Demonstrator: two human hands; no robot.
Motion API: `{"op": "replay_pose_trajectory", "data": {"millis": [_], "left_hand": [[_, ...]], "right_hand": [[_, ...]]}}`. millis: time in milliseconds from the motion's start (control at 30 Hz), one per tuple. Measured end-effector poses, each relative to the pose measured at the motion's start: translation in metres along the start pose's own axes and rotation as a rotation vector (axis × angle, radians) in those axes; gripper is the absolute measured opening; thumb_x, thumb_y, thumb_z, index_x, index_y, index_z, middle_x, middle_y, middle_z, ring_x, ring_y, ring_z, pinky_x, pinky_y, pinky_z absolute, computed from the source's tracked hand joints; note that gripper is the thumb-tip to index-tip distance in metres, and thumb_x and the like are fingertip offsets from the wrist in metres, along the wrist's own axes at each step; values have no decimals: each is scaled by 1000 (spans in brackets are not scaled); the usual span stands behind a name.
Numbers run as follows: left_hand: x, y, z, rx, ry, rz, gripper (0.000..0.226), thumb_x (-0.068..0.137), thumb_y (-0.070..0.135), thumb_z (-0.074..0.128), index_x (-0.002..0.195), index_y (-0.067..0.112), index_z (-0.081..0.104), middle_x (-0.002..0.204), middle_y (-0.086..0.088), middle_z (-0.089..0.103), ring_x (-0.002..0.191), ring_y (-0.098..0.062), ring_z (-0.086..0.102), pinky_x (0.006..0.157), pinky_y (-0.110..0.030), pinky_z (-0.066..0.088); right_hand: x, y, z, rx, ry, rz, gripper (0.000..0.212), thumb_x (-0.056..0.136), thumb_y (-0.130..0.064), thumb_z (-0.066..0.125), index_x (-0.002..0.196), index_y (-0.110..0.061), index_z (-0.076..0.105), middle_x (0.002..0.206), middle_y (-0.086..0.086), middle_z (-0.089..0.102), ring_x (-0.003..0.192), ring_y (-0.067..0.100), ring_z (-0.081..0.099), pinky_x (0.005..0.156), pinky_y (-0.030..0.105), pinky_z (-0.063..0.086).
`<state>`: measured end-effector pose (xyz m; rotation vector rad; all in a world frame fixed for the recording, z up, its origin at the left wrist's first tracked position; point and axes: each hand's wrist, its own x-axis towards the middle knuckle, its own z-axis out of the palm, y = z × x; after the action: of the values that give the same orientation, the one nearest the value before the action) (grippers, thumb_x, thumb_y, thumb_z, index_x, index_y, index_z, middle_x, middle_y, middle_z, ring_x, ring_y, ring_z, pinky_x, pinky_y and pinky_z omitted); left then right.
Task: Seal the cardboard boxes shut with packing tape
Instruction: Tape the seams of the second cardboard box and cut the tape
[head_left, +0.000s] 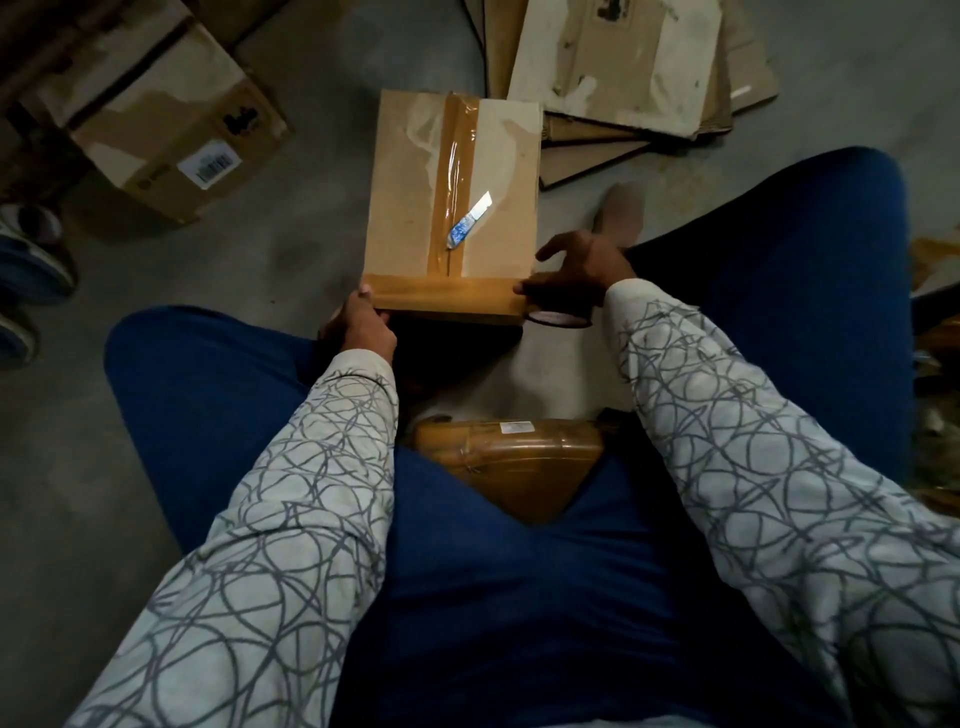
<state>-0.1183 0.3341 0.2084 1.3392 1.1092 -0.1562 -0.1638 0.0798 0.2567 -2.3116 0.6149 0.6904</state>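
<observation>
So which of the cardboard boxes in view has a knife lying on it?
The box directly in front of the person, held between both hands. A small blue-handled knife lies on its taped centre seam. The labelled box at far left carries only a barcode sticker.

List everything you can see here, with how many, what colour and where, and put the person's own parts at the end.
cardboard box: one, brown, on the floor between the knees.
tape strip: one, brown, along the box's near edge.
cutter: one, blue and silver, lying on the box.
tape roll: one, brown, at the box's right corner.
labelled box: one, brown, upper left.
flattened cardboard: a stack, brown and white, upper right.
taped parcel: one, brown, between the thighs.
left hand: gripping the near left corner.
right hand: holding the roll.
</observation>
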Motion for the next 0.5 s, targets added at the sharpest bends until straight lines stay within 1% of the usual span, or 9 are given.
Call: {"op": "replay_pose_trajectory", "data": {"millis": [33, 67, 133, 167, 200, 267, 333, 400, 500], "left_hand": [[5, -3, 2, -24, 0, 2, 26, 95, 15, 64, 120, 10, 60, 121, -7, 55, 89, -11, 53, 44, -7, 41], [7, -2, 5, -76, -22, -19, 24, 96, 13, 61, 120, 13, 61, 119, -6, 56, 85, -7, 51, 45, -5, 40], [10, 1, 7, -133, -45, -94, 22, 95, 6, 56, 106, 25, 59, 121, -4, 60, 74, -1, 47, 46, -4, 39], [12, 0, 6, -138, -27, -83, 17, 92, 5, 59, 101, 20, 58, 118, -5, 63, 70, -2, 50, 43, -6, 38], [8, 3, 5, -82, 41, -53, 16, 89, 4, 62, 101, 12, 56, 112, -7, 65, 68, -5, 53, 41, -12, 42], [12, 1, 4, -56, 76, -72, 16, 87, 3, 63, 101, 6, 55, 99, -7, 63, 67, -8, 56, 41, -20, 46], [5, 3, 4, -80, 34, -70, 9, 89, 1, 61, 88, 6, 54, 87, -5, 62, 62, -7, 55, 44, -22, 47], [3, 4, 4, -148, 51, -79, 17, 89, -1, 59, 78, 8, 50, 79, -5, 62, 59, -8, 57, 47, -25, 46], [2, 6, 6, -163, 72, -60, 23, 91, 0, 58, 78, 12, 44, 79, -4, 61, 62, -8, 60, 43, -23, 44]], "right_hand": [[-1, 1, -2, 23, 37, -6, 63, 69, -55, 85, 120, -23, 66, 131, 4, 59, 119, 22, 57, 100, 39, 51], [-1, 1, -3, 37, 71, -10, 59, 71, -54, 85, 117, -22, 68, 130, 3, 59, 118, 21, 58, 99, 38, 52], [-3, 3, -2, 52, 106, -17, 51, 74, -51, 84, 113, -21, 71, 126, 4, 61, 115, 20, 59, 96, 36, 53], [-4, 4, -1, 47, 111, -15, 48, 75, -51, 83, 111, -20, 73, 124, 4, 62, 114, 20, 60, 94, 35, 53], [-5, 6, 1, 37, 114, -7, 47, 76, -51, 83, 110, -21, 74, 122, 4, 64, 112, 21, 61, 91, 34, 54], [-4, 10, 5, 11, 110, 27, 44, 77, -51, 81, 109, -21, 76, 118, 4, 68, 107, 21, 63, 82, 29, 51], [-4, 12, 7, -15, 112, 52, 42, 79, -51, 79, 109, -21, 76, 115, 3, 69, 100, 19, 63, 75, 26, 46], [-3, 12, 8, -28, 124, 58, 42, 81, -51, 78, 109, -21, 76, 113, 2, 71, 97, 18, 63, 72, 26, 44], [-3, 9, 9, -54, 151, 48, 40, 83, -51, 76, 111, -22, 76, 112, 2, 72, 101, 20, 66, 72, 25, 44]]}}
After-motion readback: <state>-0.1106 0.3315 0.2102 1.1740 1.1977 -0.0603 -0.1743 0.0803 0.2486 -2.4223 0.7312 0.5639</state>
